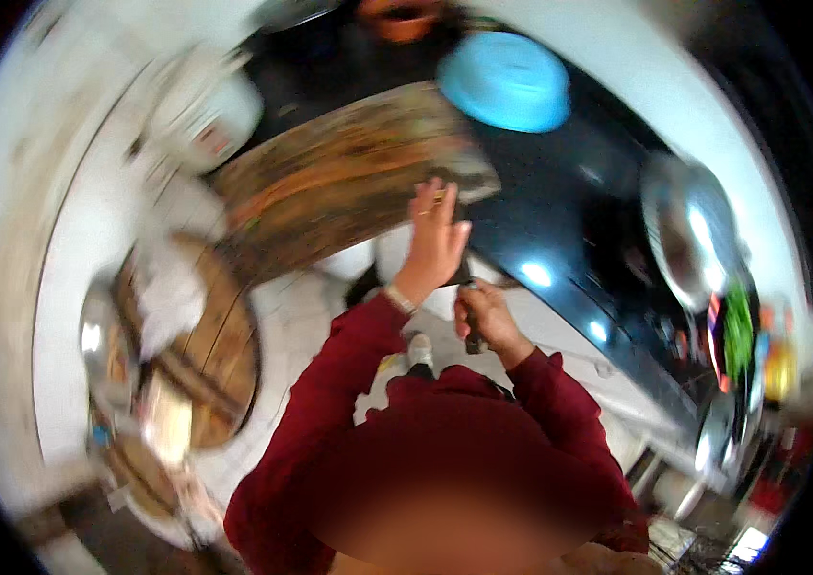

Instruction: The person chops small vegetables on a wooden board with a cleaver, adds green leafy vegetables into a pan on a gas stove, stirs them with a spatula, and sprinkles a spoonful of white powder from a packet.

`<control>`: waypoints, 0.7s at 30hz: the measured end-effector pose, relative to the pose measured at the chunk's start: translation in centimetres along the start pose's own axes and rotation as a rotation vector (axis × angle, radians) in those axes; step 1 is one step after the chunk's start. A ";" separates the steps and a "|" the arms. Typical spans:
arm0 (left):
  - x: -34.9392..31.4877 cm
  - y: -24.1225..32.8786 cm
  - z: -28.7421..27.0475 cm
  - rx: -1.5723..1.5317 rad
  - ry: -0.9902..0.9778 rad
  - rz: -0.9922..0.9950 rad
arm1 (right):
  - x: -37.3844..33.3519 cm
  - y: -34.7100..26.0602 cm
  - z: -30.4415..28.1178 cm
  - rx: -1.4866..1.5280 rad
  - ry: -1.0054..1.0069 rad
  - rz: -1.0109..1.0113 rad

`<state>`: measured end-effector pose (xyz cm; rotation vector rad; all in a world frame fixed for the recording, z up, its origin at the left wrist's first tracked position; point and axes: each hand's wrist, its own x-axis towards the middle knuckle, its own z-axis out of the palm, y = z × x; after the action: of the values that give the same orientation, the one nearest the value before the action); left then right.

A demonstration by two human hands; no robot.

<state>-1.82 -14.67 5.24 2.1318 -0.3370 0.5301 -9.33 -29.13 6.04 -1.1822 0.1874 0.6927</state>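
Black countertop (560, 230) curves away to the right under a white wall, with bright reflections on its surface and motion blur over much of my view. Across it, at the far side, I have a thick, worn wooden board (330, 177), with a blue basin (507, 81) just beyond its right end and a white container (210, 120) by its left. To the left stands a round wooden table (224, 335) carrying a crumpled white bag (169, 292); a shiny metal pan (686, 230) is well off to the right.

I see my right hand (495, 318) clenched around the dark handle of what looks like a knife (475, 340), held in front of the body, near the counter's edge. Its blade runs up beside my left hand (437, 247), partly hidden. That hand is opened out, fingers extended toward the board's near edge; whether it touches the blade I cannot tell.
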 end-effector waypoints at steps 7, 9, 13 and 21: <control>6.2 19.1 10.1 -0.414 -0.183 0.466 | -16.4 -7.5 -10.3 0.122 0.252 -0.332; 6.9 25.7 14.3 -0.593 -0.278 0.578 | -21.9 -8.2 -13.9 0.208 0.373 -0.445; 7.3 37.1 22.8 -0.648 -0.384 0.779 | -31.6 -10.2 -22.7 0.272 0.493 -0.572; 4.9 48.7 36.1 0.196 -0.525 1.249 | -45.1 -12.7 -36.2 0.234 0.585 -0.657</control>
<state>-9.25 -72.32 23.36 1.9983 -2.0263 0.6623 -29.32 -82.07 23.52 -1.1031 0.3358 -0.2570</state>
